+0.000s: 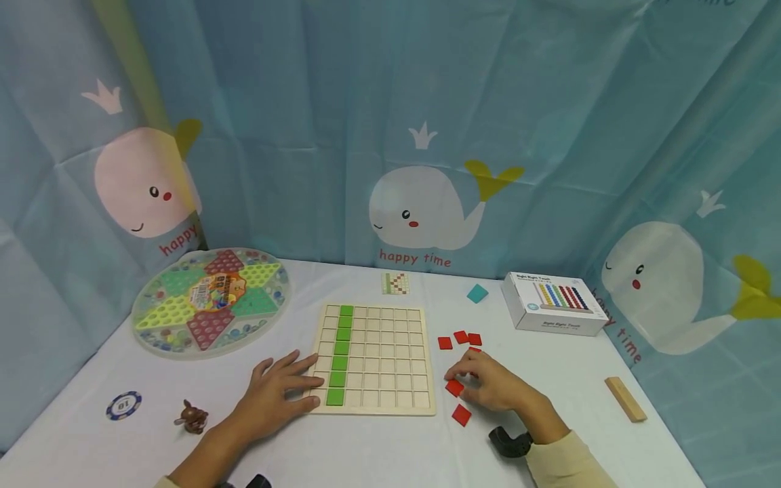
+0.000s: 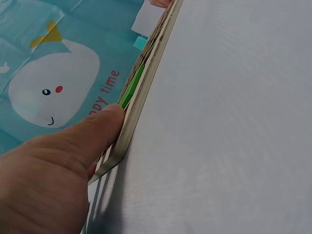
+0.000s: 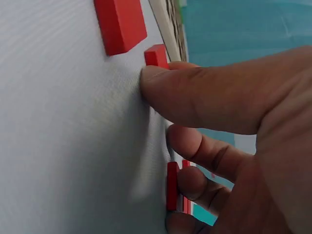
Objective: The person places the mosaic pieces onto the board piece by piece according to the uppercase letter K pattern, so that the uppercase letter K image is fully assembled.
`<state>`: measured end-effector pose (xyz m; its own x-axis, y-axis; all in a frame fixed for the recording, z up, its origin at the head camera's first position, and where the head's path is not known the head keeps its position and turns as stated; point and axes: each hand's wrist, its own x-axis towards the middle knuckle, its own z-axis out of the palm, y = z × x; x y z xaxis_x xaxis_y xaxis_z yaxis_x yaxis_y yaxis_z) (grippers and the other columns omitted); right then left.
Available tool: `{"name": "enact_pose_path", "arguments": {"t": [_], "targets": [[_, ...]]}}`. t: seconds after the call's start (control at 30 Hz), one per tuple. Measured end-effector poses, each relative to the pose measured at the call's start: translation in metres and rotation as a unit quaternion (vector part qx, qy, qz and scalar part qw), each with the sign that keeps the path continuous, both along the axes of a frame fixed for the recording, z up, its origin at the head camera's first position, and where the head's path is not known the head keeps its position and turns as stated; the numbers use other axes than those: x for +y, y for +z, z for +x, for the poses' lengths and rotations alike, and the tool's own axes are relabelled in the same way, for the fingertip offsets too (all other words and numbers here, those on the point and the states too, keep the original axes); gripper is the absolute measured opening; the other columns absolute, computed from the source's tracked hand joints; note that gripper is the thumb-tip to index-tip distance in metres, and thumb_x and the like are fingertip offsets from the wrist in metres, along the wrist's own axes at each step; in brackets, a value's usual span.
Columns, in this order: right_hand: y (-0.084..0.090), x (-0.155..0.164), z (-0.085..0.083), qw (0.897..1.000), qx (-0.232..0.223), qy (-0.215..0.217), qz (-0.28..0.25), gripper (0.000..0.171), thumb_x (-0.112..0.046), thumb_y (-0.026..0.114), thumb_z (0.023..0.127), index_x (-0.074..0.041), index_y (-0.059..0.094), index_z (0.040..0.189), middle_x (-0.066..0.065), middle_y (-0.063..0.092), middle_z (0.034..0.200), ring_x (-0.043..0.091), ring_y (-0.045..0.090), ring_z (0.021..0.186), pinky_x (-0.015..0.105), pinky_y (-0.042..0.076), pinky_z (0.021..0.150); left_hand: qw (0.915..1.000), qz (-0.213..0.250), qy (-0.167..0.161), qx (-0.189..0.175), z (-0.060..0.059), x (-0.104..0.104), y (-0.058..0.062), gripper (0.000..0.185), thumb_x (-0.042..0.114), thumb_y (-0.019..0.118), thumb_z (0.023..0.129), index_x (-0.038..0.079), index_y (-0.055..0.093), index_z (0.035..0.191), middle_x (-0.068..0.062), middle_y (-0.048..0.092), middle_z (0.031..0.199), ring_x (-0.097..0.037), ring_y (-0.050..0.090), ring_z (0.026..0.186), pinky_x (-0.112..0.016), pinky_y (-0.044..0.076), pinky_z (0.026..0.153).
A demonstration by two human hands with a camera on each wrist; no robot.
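A wooden grid board (image 1: 390,411) lies on the white table, with a column of green square tiles (image 1: 340,348) in its second column from the left. My left hand (image 1: 277,396) rests over the board's left edge, fingers spread; its thumb (image 2: 105,124) presses by the lowest green tile (image 2: 132,87) in the left wrist view. To the right of the board, my right hand (image 1: 491,381) has thumb and index finger on either side of a red square tile (image 1: 454,387), pinching it at the tabletop. Another red tile (image 1: 462,415) lies nearer me.
Several red tiles (image 1: 461,337) lie beyond the right hand. Farther back are a small pattern card (image 1: 395,283), a teal tile (image 1: 478,293) and a white box (image 1: 554,303). A wooden block (image 1: 625,399) is far right. Leftward sit a round marble board (image 1: 210,301), a chip (image 1: 124,405) and a brown figurine (image 1: 192,417).
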<state>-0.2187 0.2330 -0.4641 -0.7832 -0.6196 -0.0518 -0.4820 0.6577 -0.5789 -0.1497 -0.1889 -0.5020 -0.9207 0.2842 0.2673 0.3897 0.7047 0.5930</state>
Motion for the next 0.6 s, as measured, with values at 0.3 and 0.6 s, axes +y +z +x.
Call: {"name": "enact_pose_path", "arguments": {"t": [0.3, 0.6], "targets": [[0.0, -0.008, 0.0, 0.997, 0.065, -0.027, 0.027, 0.023, -0.014, 0.074, 0.085, -0.021, 0.064, 0.105, -0.012, 0.052, 0.098, 0.013, 0.048, 0.092, 0.032, 0.048, 0.08, 0.9999, -0.011, 0.006, -0.001, -0.001, 0.001, 0.002, 0.033, 0.042, 0.077, 0.078, 0.023, 0.077, 0.105, -0.003, 0.055, 0.137, -0.039, 0.036, 0.133, -0.065, 0.013, 0.1], [0.02, -0.028, -0.023, 0.99, 0.091, -0.089, -0.065, 0.029, -0.006, 0.075, 0.084, -0.017, 0.068, 0.11, -0.007, 0.059, 0.095, 0.025, 0.054, 0.087, 0.034, 0.05, 0.069, 0.9999, -0.011, 0.009, -0.009, 0.0, 0.001, 0.001, 0.034, 0.043, 0.076, 0.078, 0.023, 0.076, 0.105, -0.002, 0.054, 0.137, -0.039, 0.035, 0.134, -0.065, 0.012, 0.101]]}}
